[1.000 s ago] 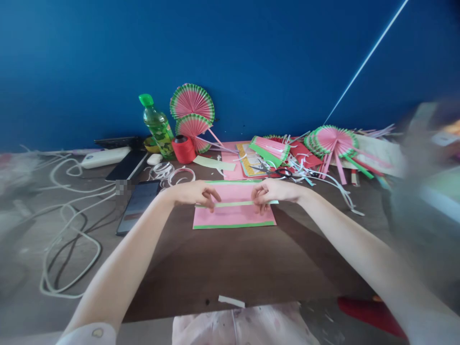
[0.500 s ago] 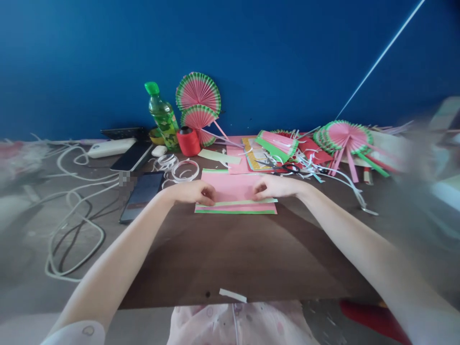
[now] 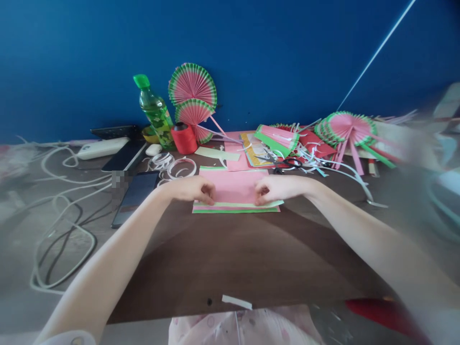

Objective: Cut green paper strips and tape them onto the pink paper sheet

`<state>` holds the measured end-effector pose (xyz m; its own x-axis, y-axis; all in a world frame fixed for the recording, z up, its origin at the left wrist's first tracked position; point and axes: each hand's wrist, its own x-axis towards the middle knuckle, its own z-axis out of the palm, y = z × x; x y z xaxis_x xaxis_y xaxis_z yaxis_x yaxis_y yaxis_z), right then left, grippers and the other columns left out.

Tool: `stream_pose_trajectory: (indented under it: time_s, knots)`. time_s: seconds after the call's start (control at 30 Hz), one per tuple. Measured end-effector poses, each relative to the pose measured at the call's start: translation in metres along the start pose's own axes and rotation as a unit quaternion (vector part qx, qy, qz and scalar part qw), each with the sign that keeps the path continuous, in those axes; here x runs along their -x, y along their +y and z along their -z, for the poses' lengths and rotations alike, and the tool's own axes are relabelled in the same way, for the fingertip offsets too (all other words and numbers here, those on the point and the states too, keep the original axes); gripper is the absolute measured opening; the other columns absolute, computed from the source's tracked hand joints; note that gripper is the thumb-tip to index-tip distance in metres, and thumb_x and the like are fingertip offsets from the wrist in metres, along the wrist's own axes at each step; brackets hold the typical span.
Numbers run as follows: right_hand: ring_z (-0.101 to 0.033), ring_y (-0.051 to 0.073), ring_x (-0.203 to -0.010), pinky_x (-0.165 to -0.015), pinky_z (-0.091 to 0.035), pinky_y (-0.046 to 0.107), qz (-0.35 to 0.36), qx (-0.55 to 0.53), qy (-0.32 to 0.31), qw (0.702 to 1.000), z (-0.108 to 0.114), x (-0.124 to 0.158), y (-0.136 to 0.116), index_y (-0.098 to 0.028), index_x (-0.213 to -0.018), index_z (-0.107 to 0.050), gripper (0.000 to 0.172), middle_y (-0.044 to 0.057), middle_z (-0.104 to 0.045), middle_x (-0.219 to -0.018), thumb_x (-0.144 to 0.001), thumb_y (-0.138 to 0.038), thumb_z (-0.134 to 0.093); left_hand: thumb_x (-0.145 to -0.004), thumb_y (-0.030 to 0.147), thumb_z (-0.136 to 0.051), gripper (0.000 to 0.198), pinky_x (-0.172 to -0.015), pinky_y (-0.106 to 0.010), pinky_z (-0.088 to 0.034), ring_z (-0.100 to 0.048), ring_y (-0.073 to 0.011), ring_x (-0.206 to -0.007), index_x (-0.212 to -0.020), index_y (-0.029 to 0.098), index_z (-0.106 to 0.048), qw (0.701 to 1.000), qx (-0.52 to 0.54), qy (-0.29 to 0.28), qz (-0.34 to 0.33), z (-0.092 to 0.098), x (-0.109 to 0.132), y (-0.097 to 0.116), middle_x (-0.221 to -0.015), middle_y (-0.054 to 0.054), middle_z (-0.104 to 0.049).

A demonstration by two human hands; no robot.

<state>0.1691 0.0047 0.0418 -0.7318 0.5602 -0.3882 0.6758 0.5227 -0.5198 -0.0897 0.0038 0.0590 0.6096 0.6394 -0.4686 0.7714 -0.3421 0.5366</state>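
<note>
A pink paper sheet (image 3: 235, 186) with green bands along its far and near edges lies flat on the brown table. Across its near part runs a narrow pale green paper strip (image 3: 237, 206), whose right end sticks out past the sheet. My left hand (image 3: 199, 189) pinches the strip near its left end, with curled fingers resting on the sheet. Toward the other end, my right hand (image 3: 269, 189) pinches it in the same way. The fingertips partly hide the strip.
Behind the sheet are scissors (image 3: 283, 162), paper scraps, a folded pink-green paper piece (image 3: 278, 140) and white tape rolls (image 3: 181, 168). Paper fans (image 3: 193, 86), a green bottle (image 3: 155, 112) and a red thread spool (image 3: 184, 139) stand by the blue wall. Phones and cables (image 3: 66, 225) lie left.
The strip has come nearer to the sheet's near green band, with both hands still on it. My right hand sits slightly farther right. The view has shifted a little.
</note>
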Motion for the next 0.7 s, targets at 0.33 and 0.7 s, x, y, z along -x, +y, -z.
stream_pose_trajectory:
  time_s: [0.33,0.7]
  knots:
    - [-0.044,0.012,-0.065,-0.059,-0.031,0.023,0.001,0.013,-0.018,1.000,-0.005,-0.002,-0.003,-0.014,-0.065,-0.057,0.025,0.001,-0.050,-0.072,-0.074,-0.037,-0.054,-0.066,0.034,-0.060,0.019,-0.055,-0.020,-0.033,-0.047,-0.0089,-0.056,-0.070,0.016,-0.063,0.999,-0.040,-0.017,0.013,-0.003,-0.002,0.004,-0.061,0.003,-0.057]
    - [-0.035,0.008,-0.057,-0.054,-0.026,0.023,-0.017,-0.005,-0.014,1.000,-0.007,-0.006,0.000,-0.015,-0.054,-0.041,0.031,-0.002,-0.042,-0.063,-0.072,-0.037,-0.055,-0.065,0.032,-0.060,0.016,-0.051,-0.021,-0.031,-0.046,-0.0094,-0.053,-0.066,0.016,-0.060,0.997,-0.064,-0.006,0.034,-0.006,-0.001,0.011,-0.055,0.004,-0.053]
